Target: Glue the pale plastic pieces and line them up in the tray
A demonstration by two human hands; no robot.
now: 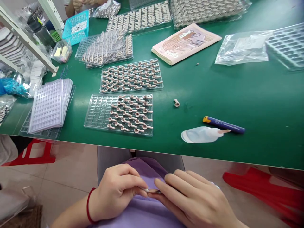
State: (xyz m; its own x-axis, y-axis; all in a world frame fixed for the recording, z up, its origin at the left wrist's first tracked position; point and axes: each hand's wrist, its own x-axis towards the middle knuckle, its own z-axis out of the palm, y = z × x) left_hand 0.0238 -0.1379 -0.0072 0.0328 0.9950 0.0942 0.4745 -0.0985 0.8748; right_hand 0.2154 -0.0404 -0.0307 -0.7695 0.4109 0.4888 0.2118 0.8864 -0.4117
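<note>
Held above the lap of a purple garment (140,213), short of the table's near edge: a small pale-and-brown piece (154,191), mostly hidden by fingertips. At its 9 o'clock, left hand (116,190), thumb and forefinger pinched on the pale end; red cord (88,205) around the wrist. At 3 o'clock, right hand (192,196), thumb beneath and forefinger above, gripping the darker end, remaining fingers loosely bent.

Outward from the piece, on the green table (261,95): toward 11 o'clock, a part-filled tray (95,110), pipe-shaped pieces crowding its 3 o'clock side, bare pockets toward 9. Beyond, between 11 and 12, a fuller tray (131,76); past that, at 11, heaped trays (105,52), a turquoise basket (84,30) of white bits, and another person's hands (78,4). At 10, a stack of white trays (47,106).

Between 12 and 1, a loose piece (176,103) and, farther off, a pink booklet (186,42). Near 2, a squeeze bottle (200,135) lying on its side, nozzle beside a blue stick (228,125) with a yellow end. Around 1, much farther, a clear bag (242,50).
</note>
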